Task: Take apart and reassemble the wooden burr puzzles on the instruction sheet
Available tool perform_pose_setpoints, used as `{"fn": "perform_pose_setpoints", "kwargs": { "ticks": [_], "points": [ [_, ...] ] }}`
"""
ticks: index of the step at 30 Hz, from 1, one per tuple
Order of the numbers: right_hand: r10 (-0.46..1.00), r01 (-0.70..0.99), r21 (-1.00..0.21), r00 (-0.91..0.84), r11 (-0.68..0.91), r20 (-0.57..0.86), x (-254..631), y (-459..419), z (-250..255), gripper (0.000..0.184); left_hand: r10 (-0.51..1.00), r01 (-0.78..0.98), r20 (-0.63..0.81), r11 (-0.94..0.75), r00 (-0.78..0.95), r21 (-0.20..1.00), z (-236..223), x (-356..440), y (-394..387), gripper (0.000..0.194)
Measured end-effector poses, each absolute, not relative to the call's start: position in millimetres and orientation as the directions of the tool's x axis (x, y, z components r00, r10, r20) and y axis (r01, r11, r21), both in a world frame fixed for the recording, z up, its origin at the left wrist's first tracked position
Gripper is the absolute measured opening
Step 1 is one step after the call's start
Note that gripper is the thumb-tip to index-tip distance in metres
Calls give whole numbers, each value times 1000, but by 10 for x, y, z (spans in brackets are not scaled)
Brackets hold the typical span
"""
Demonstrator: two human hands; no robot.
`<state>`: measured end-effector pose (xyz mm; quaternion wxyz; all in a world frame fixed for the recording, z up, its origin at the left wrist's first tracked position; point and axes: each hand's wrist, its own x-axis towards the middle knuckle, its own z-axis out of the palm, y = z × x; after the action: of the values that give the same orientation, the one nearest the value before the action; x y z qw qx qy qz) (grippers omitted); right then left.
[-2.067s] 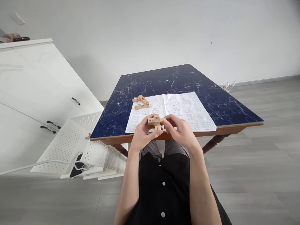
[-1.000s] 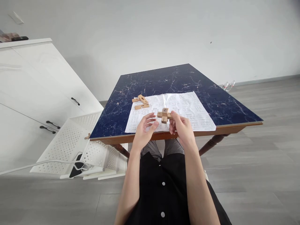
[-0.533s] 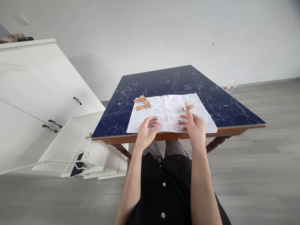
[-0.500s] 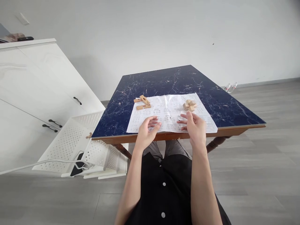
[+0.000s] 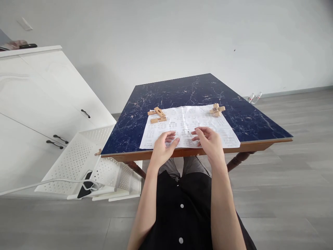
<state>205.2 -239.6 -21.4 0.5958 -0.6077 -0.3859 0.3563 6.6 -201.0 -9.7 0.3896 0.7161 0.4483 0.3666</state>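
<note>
My left hand (image 5: pixel 166 144) is at the near edge of the printed sheet (image 5: pixel 178 121), its fingers apart and nothing in them. To its right, my right hand (image 5: pixel 208 140) is also empty, with thumb and fingers loosely spread above the paper. An interlocked wooden burr puzzle (image 5: pixel 216 109) rests at the sheet's far right corner, a dark mark on one face. Over at the sheet's far left lie three loose notched wooden pieces (image 5: pixel 159 112), partly on top of one another.
Under the paper is a dark blue marbled table (image 5: pixel 166 93) with a wooden edge. A white perforated rack (image 5: pixel 70 166) with a cable stands at the left, before a white cabinet (image 5: pixel 52 93). Clear bottles (image 5: pixel 254 98) are on the floor by the wall.
The burr puzzle has rolled or slid away from me to the far right corner and shows another side. My right hand has drawn left, towards my left hand.
</note>
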Motion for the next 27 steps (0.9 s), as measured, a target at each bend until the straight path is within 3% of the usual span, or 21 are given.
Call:
{"fn": "perform_pose_setpoints", "kwargs": {
  "ticks": [5,8,12,22,27],
  "points": [
    [905,77,-997,424,-4,29,2054,-2382,-221,37,926,383,228,-336,301,860,-123,68,-1953,36],
    [917,89,-996,398,-3,33,2074,-2357,-252,37,872,537,392,-490,294,686,-148,49,-1772,27],
    [919,97,-995,389,36,71,2097,-2335,-292,37,841,634,452,-529,299,564,-143,22,-1308,27],
    [864,75,-977,457,199,211,2152,-2356,-304,34,866,798,407,-453,289,397,-212,107,-160,48],
    [880,86,-981,434,175,194,2172,-2347,-299,34,864,829,374,-461,337,317,-259,97,-8,44]
  ]
}}
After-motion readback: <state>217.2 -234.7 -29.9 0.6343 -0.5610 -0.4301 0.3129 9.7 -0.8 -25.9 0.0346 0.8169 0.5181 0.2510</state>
